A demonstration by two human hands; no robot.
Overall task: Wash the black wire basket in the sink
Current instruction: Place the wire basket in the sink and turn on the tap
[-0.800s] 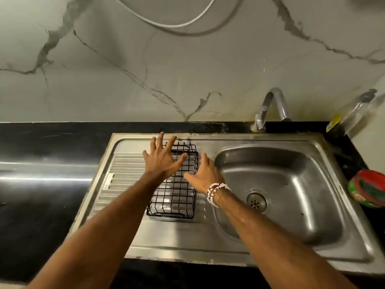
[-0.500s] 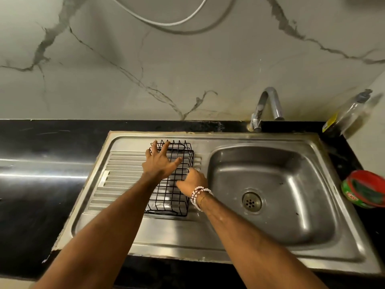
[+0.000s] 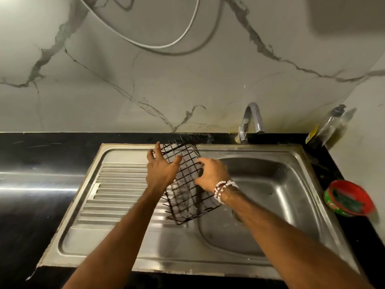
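the left fingers (image 3: 157, 150) are spread wide and lie flat on the left side of the black wire basket (image 3: 187, 202), w/ the thumb poking over a top wire. the right fingers (image 3: 201, 163) are curled round the wires on the right side, so the right hand (image 3: 214, 174) does most of the holding and the left hand (image 3: 161, 174) only props. the basket is up off the ribbed drain board (image 3: 116, 184), tipped, its far end high near the back rim and its low corner just over the edge btwn the board and the sink bowl (image 3: 281, 184); i can't tell if that corner touches the steel. what could go wrong, i think: the grip is on one side only, so the basket could swing, slip out and bang down into the bowl. the low corner could catch on the bowl edge and twist the basket out of the hand. the tap (image 3: 253, 117) is further right and no water runs yet. vs 0.5 s ago: then the basket sat flat on the board, the left hand lay on top and the right hand was just at its side; now it's lifted, tilted and turned toward the bowl, and the right fingers hook the wires.
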